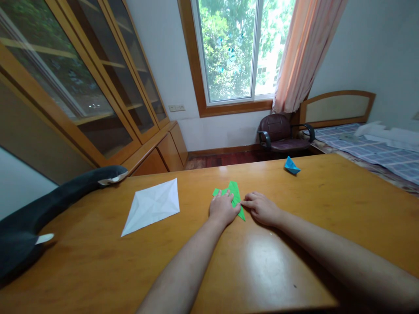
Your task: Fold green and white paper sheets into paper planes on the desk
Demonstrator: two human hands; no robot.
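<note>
Green folded paper (234, 195) lies flat on the tabletop (294, 244), light, thin, easily creased; left hand (223, 208) presses it flat-fingered, right hand (262, 208) pinches its edge.

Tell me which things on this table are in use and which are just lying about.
In use: green paper, pressed flat under left hand and right hand.
Lying about: white paper, blue paper boat, dark plush toy, all on the table.

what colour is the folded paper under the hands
Bright green, seen in the head view: the folded paper lies on the table under the left hand and right hand.
</note>
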